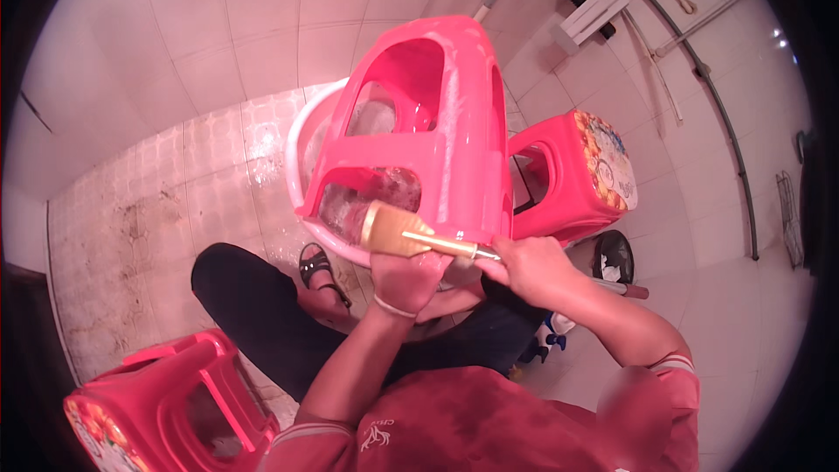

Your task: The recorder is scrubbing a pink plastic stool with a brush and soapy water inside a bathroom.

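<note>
A pink plastic stool point(475, 144) is tilted over a round pale-rimmed basin point(295, 164) of foamy water. Streaks of suds run along one edge of the stool. My left hand point(406, 278) is closed at the stool's near edge, its fingertips mostly hidden behind the brush head. In my right hand point(541, 269) is the handle of a gold-coloured scrubbing brush point(396, 229). The brush head lies just above my left hand, in front of the stool's lower opening. Its bristles are out of sight.
A second pink stool point(557, 170) with a printed seat lies sideways at right; another point(190, 400) is at lower left. A dark mesh bin point(614, 257) sits right of my knee. A dark hose point(727, 124) runs down the tiled wall. My sandalled foot point(318, 269) is beside the basin.
</note>
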